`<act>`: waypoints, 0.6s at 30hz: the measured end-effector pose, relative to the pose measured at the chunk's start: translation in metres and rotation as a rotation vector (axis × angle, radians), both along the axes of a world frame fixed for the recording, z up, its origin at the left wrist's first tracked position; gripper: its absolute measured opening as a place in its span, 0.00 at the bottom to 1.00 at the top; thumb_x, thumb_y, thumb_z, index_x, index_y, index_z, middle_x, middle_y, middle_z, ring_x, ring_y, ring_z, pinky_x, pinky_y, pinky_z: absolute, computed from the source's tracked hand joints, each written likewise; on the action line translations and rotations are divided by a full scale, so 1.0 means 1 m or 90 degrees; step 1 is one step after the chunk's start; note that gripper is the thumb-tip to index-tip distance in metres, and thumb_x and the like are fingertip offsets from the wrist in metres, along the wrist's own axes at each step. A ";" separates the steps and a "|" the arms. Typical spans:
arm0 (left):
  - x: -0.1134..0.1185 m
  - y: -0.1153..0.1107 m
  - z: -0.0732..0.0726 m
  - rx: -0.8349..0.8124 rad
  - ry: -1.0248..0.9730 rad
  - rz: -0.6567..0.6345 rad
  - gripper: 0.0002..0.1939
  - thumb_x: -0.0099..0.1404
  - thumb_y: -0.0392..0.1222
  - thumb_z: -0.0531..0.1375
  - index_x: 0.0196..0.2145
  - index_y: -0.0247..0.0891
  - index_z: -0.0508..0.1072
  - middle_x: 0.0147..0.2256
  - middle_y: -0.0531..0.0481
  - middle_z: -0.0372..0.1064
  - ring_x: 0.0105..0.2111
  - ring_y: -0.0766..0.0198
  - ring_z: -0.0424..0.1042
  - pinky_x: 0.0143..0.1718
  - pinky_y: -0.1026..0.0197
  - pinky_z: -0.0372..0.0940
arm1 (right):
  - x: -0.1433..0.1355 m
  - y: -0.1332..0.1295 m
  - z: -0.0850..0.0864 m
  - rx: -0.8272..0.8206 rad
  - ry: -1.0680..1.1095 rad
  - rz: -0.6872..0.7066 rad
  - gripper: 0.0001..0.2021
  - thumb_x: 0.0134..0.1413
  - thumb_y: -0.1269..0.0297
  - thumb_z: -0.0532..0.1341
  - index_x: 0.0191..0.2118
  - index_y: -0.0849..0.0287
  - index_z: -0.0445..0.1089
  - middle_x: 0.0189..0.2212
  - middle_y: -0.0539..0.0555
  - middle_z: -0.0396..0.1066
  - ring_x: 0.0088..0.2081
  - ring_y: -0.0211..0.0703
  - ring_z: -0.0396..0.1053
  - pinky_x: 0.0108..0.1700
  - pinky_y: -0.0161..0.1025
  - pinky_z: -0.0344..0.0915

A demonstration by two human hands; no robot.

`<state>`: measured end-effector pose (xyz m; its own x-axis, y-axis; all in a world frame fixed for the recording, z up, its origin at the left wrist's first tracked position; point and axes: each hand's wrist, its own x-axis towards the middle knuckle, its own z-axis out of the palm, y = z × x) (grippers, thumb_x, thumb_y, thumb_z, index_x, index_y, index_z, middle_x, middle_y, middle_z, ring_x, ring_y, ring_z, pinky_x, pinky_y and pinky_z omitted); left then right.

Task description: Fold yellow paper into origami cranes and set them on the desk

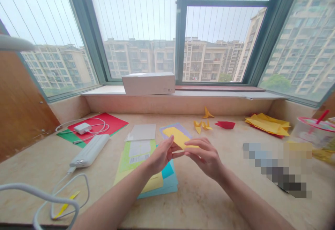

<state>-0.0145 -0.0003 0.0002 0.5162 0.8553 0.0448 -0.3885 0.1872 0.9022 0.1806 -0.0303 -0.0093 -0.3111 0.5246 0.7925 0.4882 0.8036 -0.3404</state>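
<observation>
A folded piece of yellow paper (178,137) is held up between both hands, above the middle of the stone surface. My left hand (165,154) pinches its lower left part, thumb on top and fingers beneath. At its right end my right hand (205,156) grips the paper between thumb and fingers. Behind the yellow paper lies a purple sheet (184,129). Below my left hand are blue sheets (170,184), a pale yellow sheet (154,184) and a green packet with a label (127,155).
White charger (82,128), cable and power bank (90,150) lie left, by red paper (115,121). Folded yellow shapes (202,125) and a red piece (225,125) sit behind. Right are yellow papers (268,124) and a plastic cup (311,132). A white box (149,84) stands on the sill.
</observation>
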 end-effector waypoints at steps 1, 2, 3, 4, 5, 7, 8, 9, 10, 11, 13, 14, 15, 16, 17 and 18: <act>0.000 0.001 0.000 0.009 -0.014 0.029 0.25 0.63 0.57 0.62 0.48 0.34 0.73 0.50 0.38 0.74 0.50 0.51 0.73 0.52 0.51 0.66 | -0.006 -0.003 -0.001 0.007 -0.056 0.048 0.06 0.59 0.62 0.64 0.40 0.49 0.78 0.45 0.54 0.77 0.46 0.49 0.72 0.51 0.49 0.65; -0.001 0.002 -0.001 0.016 -0.020 0.062 0.24 0.62 0.55 0.64 0.48 0.34 0.74 0.49 0.39 0.74 0.49 0.52 0.73 0.52 0.53 0.66 | -0.009 -0.004 -0.001 0.008 -0.098 0.082 0.06 0.58 0.61 0.64 0.41 0.49 0.77 0.47 0.54 0.76 0.48 0.50 0.72 0.52 0.49 0.64; -0.002 0.003 -0.002 0.021 -0.020 0.092 0.23 0.61 0.53 0.65 0.48 0.35 0.74 0.48 0.40 0.75 0.48 0.53 0.74 0.51 0.54 0.66 | -0.011 -0.004 -0.002 0.006 -0.116 0.098 0.06 0.58 0.61 0.65 0.41 0.49 0.77 0.48 0.54 0.76 0.49 0.50 0.71 0.53 0.50 0.63; -0.002 0.005 -0.003 0.025 -0.012 0.111 0.23 0.60 0.52 0.66 0.47 0.34 0.74 0.47 0.40 0.75 0.47 0.54 0.74 0.50 0.55 0.66 | -0.010 -0.003 -0.003 -0.001 -0.107 0.094 0.06 0.58 0.60 0.64 0.41 0.49 0.77 0.49 0.54 0.75 0.50 0.50 0.70 0.54 0.51 0.63; -0.003 0.006 -0.004 0.028 0.000 0.114 0.23 0.59 0.52 0.67 0.47 0.34 0.75 0.46 0.40 0.76 0.45 0.54 0.75 0.49 0.56 0.67 | -0.009 -0.001 -0.004 -0.014 -0.074 0.071 0.06 0.59 0.60 0.63 0.41 0.49 0.77 0.49 0.54 0.75 0.50 0.50 0.70 0.54 0.51 0.62; -0.004 0.008 -0.008 0.037 0.035 0.090 0.22 0.59 0.51 0.67 0.46 0.33 0.75 0.44 0.40 0.76 0.42 0.54 0.76 0.44 0.57 0.68 | -0.006 0.003 -0.004 -0.061 0.046 -0.010 0.09 0.61 0.59 0.61 0.44 0.50 0.76 0.49 0.57 0.74 0.51 0.52 0.69 0.55 0.52 0.62; -0.004 0.007 -0.009 0.045 0.059 0.069 0.22 0.59 0.52 0.67 0.45 0.32 0.76 0.42 0.40 0.77 0.41 0.54 0.76 0.42 0.57 0.68 | -0.005 0.005 -0.004 -0.101 0.111 -0.048 0.11 0.61 0.57 0.60 0.46 0.52 0.75 0.48 0.58 0.74 0.51 0.52 0.69 0.54 0.52 0.63; -0.004 0.006 -0.011 0.055 0.086 0.043 0.22 0.59 0.52 0.67 0.44 0.31 0.76 0.41 0.40 0.77 0.40 0.55 0.76 0.40 0.58 0.67 | -0.004 0.007 -0.003 -0.154 0.169 -0.071 0.14 0.61 0.55 0.60 0.48 0.53 0.74 0.47 0.59 0.74 0.50 0.53 0.70 0.52 0.52 0.64; -0.003 0.005 -0.012 0.067 0.111 0.016 0.22 0.58 0.52 0.67 0.44 0.31 0.77 0.40 0.40 0.77 0.39 0.55 0.76 0.39 0.59 0.67 | -0.003 0.009 -0.003 -0.217 0.214 -0.074 0.17 0.60 0.52 0.60 0.50 0.55 0.73 0.46 0.60 0.75 0.48 0.53 0.71 0.50 0.51 0.66; -0.002 0.003 -0.013 0.078 0.133 -0.009 0.22 0.58 0.52 0.67 0.43 0.31 0.77 0.39 0.40 0.77 0.38 0.55 0.75 0.38 0.60 0.67 | -0.003 0.010 -0.002 -0.283 0.247 -0.056 0.20 0.60 0.49 0.60 0.51 0.57 0.72 0.44 0.61 0.76 0.46 0.53 0.73 0.48 0.50 0.68; 0.000 -0.002 -0.013 0.096 0.153 -0.055 0.21 0.58 0.52 0.67 0.42 0.31 0.78 0.38 0.41 0.77 0.38 0.56 0.75 0.38 0.61 0.66 | -0.004 0.011 0.000 -0.401 0.293 0.018 0.23 0.58 0.46 0.60 0.50 0.59 0.73 0.41 0.61 0.77 0.43 0.52 0.74 0.45 0.47 0.69; 0.002 -0.004 -0.013 0.101 0.149 -0.074 0.21 0.58 0.52 0.67 0.42 0.32 0.78 0.39 0.41 0.77 0.38 0.57 0.75 0.38 0.61 0.66 | -0.004 0.011 0.000 -0.443 0.313 0.061 0.23 0.58 0.46 0.60 0.48 0.59 0.74 0.40 0.60 0.78 0.42 0.52 0.75 0.45 0.47 0.70; 0.003 -0.005 -0.013 0.104 0.139 -0.085 0.21 0.59 0.52 0.67 0.43 0.32 0.77 0.39 0.42 0.77 0.38 0.57 0.75 0.39 0.61 0.66 | -0.005 0.011 0.000 -0.472 0.335 0.098 0.22 0.57 0.46 0.61 0.45 0.60 0.75 0.39 0.60 0.78 0.41 0.52 0.75 0.44 0.46 0.70; 0.004 -0.006 -0.013 0.107 0.127 -0.089 0.21 0.59 0.51 0.67 0.44 0.33 0.77 0.39 0.42 0.77 0.38 0.58 0.75 0.39 0.61 0.66 | -0.006 0.011 0.000 -0.490 0.360 0.123 0.20 0.56 0.47 0.63 0.43 0.59 0.76 0.38 0.59 0.79 0.39 0.51 0.75 0.44 0.46 0.70; 0.005 -0.007 -0.013 0.111 0.118 -0.085 0.21 0.60 0.51 0.67 0.45 0.33 0.76 0.39 0.42 0.77 0.37 0.58 0.74 0.40 0.61 0.66 | -0.006 0.011 -0.001 -0.500 0.386 0.138 0.19 0.55 0.48 0.64 0.40 0.59 0.77 0.37 0.58 0.79 0.38 0.51 0.75 0.43 0.45 0.71; 0.006 -0.007 -0.013 0.113 0.114 -0.075 0.21 0.60 0.51 0.66 0.45 0.33 0.76 0.38 0.43 0.77 0.37 0.59 0.74 0.39 0.61 0.65 | -0.006 0.011 -0.001 -0.505 0.410 0.145 0.17 0.54 0.49 0.65 0.38 0.59 0.77 0.35 0.58 0.79 0.37 0.50 0.75 0.42 0.45 0.71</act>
<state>-0.0088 -0.0070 -0.0132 0.6248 0.7758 0.0878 -0.2053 0.0548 0.9772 0.1742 -0.0190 -0.0106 -0.1085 0.9484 0.2979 -0.1071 0.2868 -0.9520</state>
